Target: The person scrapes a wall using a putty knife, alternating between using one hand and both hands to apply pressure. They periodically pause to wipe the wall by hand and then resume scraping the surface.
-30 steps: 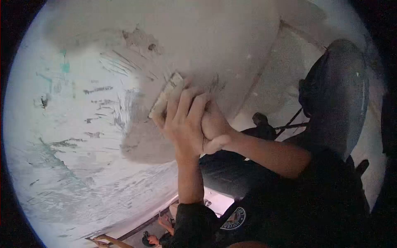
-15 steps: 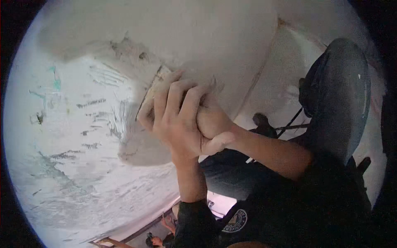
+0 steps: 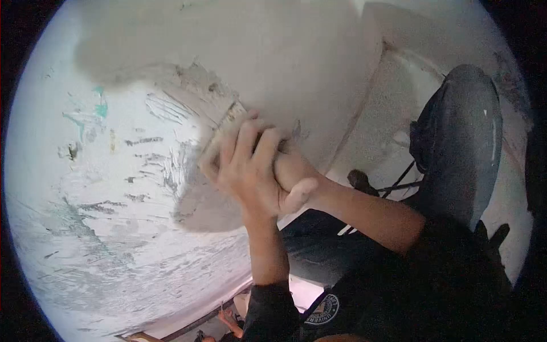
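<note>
My left hand (image 3: 249,162) lies over my right hand (image 3: 293,165), its fingers wrapped around it and its thumb across the wrist side. Beneath them is a flat, straight-edged scraper (image 3: 232,114), pressed against a pale wall (image 3: 142,216). Only the scraper's upper edge shows; both hands cover the rest. My right hand is closed around it, with most of its fingers hidden. The wall around the tool carries rough scrape marks, dark streaks and a peeled grey patch (image 3: 202,82).
A bent leg in dark trousers (image 3: 470,131) is at the right. Thin dark legs of some stand or seat (image 3: 399,187) show beside it. Other people's arms (image 3: 229,320) appear at the bottom edge. A teal stain (image 3: 100,102) marks the wall at left.
The view has shifted, so the wall marks sit further right and lower. Both hands stay clasped on the scraper, with only a slight move right and down in the picture.
</note>
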`<state>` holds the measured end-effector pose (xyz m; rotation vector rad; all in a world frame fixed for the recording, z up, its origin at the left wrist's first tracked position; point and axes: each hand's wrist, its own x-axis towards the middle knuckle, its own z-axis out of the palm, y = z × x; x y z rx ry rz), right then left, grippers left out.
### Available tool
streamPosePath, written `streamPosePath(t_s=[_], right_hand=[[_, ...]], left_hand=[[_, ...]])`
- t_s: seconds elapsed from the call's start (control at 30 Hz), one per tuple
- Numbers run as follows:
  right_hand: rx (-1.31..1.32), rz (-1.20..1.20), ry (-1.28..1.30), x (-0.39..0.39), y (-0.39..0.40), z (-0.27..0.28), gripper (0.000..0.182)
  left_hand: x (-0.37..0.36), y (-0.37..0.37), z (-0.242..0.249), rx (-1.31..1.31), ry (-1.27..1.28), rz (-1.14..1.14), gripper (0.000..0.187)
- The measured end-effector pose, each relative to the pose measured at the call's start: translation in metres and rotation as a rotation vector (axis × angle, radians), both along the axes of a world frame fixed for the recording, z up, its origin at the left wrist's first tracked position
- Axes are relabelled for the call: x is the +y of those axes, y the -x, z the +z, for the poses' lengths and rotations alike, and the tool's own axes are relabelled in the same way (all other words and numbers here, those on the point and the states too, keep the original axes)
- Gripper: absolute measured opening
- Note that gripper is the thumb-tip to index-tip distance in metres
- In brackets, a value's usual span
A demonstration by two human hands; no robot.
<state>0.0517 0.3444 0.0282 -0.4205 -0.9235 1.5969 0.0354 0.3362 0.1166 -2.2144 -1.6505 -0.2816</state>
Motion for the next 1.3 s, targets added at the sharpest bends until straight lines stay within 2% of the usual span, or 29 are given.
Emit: streamPosePath(t_s=[0.1, 0.17, 0.23, 0.3, 0.37, 0.4, 0.43, 0.5, 0.57, 0.63, 0.67, 0.7, 0.73, 0.77, 0.8, 0.87, 0.9, 0.97, 1.03, 1.07, 1.1, 1.13, 1.2, 1.23, 1.27, 1.3], right_hand=[[0.046, 0.043, -0.004, -0.017, 0.020, -0.020, 0.039], [0.089, 0.039, -0.069, -0.023, 0.021, -0.034, 0.044], [0.114, 0.012, -0.148, -0.013, 0.030, -0.039, 0.050], [0.138, 0.033, -0.190, 0.008, 0.044, -0.060, 0.055], [0.161, 0.049, -0.231, -0.002, 0.044, -0.074, 0.061], [0.032, -0.302, -0.432, 0.015, -0.002, -0.038, 0.044], [0.022, -0.315, -0.462, 0.012, -0.010, -0.038, 0.044], [-0.310, -0.385, -0.531, -0.008, -0.019, -0.042, 0.045], [-0.634, -0.466, -0.587, -0.038, -0.023, -0.049, 0.047], [-0.949, -0.539, -0.604, -0.064, -0.033, -0.055, 0.048], [-0.953, -0.557, -0.635, -0.074, -0.044, -0.060, 0.048], [-1.321, -0.543, -0.700, -0.081, -0.059, -0.066, 0.047], [-1.696, -0.530, -0.748, -0.087, -0.070, -0.071, 0.048], [-1.193, -0.324, 0.023, -0.089, -0.052, -0.106, 0.049], [-0.589, -0.102, 0.687, -0.081, -0.036, -0.144, 0.050], [-0.896, -0.075, 0.500, -0.098, -0.058, -0.166, 0.052], [-0.922, -0.087, 0.467, -0.105, -0.061, -0.176, 0.052], [-1.076, 0.053, 0.586, -0.104, -0.064, -0.196, 0.053], [-1.122, 0.044, 0.463, -0.108, -0.059, -0.197, 0.053], [-1.142, 0.041, 0.374, -0.107, -0.062, -0.189, 0.053], [-1.176, 0.048, 0.337, -0.113, -0.069, -0.197, 0.053], [-1.201, -0.017, 0.028, -0.118, -0.071, -0.213, 0.052], [-1.152, -0.161, -0.598, -0.104, -0.061, -0.245, 0.049], [-1.100, -0.219, -0.893, -0.106, -0.062, -0.259, 0.048], [-1.023, -0.277, -1.185, -0.105, -0.061, -0.263, 0.046], [-1.020, -0.265, -1.210, -0.103, -0.058, -0.234, 0.046]], left_hand=[[-0.006, -0.003, 0.003, 0.039, 0.050, 0.009, 0.089], [-0.012, 0.005, -0.009, -0.053, 0.006, -0.047, 0.083], [0.000, -0.004, 0.000, -0.090, 0.018, -0.078, 0.076], [0.011, -0.014, 0.021, 0.082, 0.153, -0.003, 0.070], [0.003, -0.017, 0.020, 0.052, 0.194, 0.024, 0.066], [0.001, -0.019, 0.020, 0.031, 0.226, 0.044, 0.062], [-0.005, -0.019, 0.014, 0.021, 0.198, 0.027, 0.062], [-0.025, -0.016, -0.010, -0.233, 0.114, 0.047, 0.051], [-0.047, -0.020, -0.025, -0.399, 0.136, 0.074, 0.043], [-0.075, -0.041, -0.040, -0.358, 0.182, 0.156, 0.041], [-0.089, -0.053, -0.057, -0.356, 0.155, 0.115, 0.042], [-0.102, -0.068, -0.072, -0.357, 0.125, 0.076, 0.043], [-0.120, -0.088, -0.075, -0.308, 0.286, 0.136, 0.045], [-0.141, -0.105, -0.075, -0.264, 0.455, 0.206, 0.048], [-0.152, -0.114, -0.083, -0.377, 0.639, 0.174, 0.050], [-0.164, -0.132, -0.088, -0.639, 0.943, 0.060, 0.055], [-0.166, -0.140, -0.086, -0.784, 1.054, -0.022, 0.058], [-0.172, -0.149, -0.072, -0.780, 1.038, -0.067, 0.061], [-0.183, -0.142, -0.072, -0.640, 0.892, -0.140, 0.061], [-0.183, -0.126, -0.096, -0.679, 0.875, -0.159, 0.057], [-0.184, -0.109, -0.102, -0.675, 0.804, -0.040, 0.054], [-0.186, -0.090, -0.109, -0.669, 0.738, 0.084, 0.052], [-0.185, -0.060, -0.153, -0.674, 0.289, 0.133, 0.051], [-0.188, -0.068, -0.153, -0.693, 0.271, 0.143, 0.051], [-0.188, -0.079, -0.148, -0.762, 0.376, 0.175, 0.052], [-0.189, -0.093, -0.141, -0.833, 0.481, 0.206, 0.053]])
